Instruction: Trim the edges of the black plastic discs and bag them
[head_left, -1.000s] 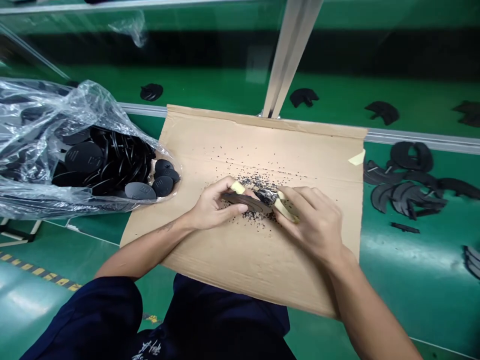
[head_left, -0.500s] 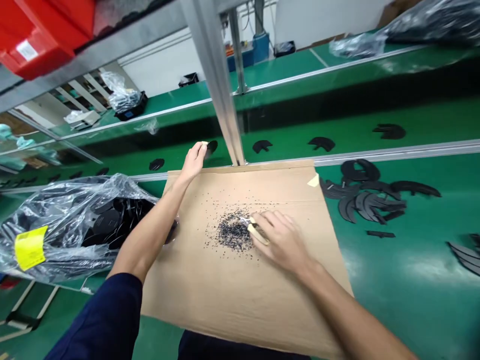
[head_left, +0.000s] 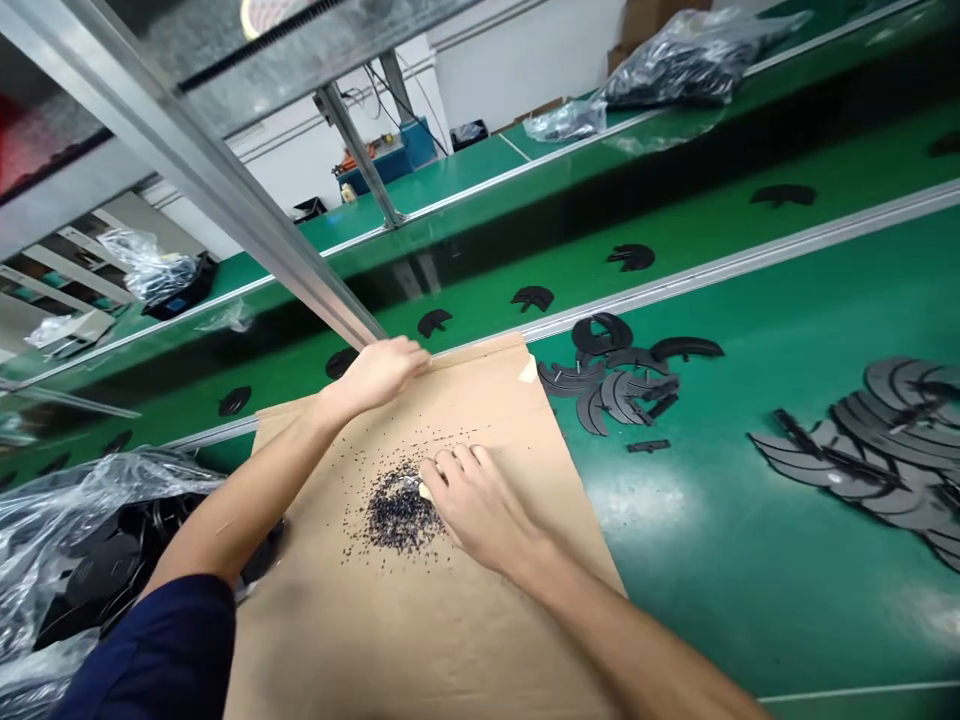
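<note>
My left hand (head_left: 381, 371) reaches out to the far edge of the brown cardboard sheet (head_left: 420, 620). Its fingers are curled downward and the palm is hidden. Just beyond it a black notched disc (head_left: 433, 321) lies on the green belt. My right hand (head_left: 477, 506) rests on the cardboard with its fingers closed on a small cream-wrapped tool (head_left: 422, 489). The metal tip of that tool touches a pile of black shavings (head_left: 393, 512).
A clear plastic bag of black discs (head_left: 82, 550) lies at the left. Black crescent offcuts are heaped on the green table to the right (head_left: 611, 385) and far right (head_left: 889, 440). More black discs (head_left: 634, 257) sit spaced along the belt. A slanted metal post (head_left: 225, 180) rises above.
A second ago both hands held a black part over the shavings. My left hand then carried it out to the belt and has now drawn back to the cardboard edge. The view has swung right.
</note>
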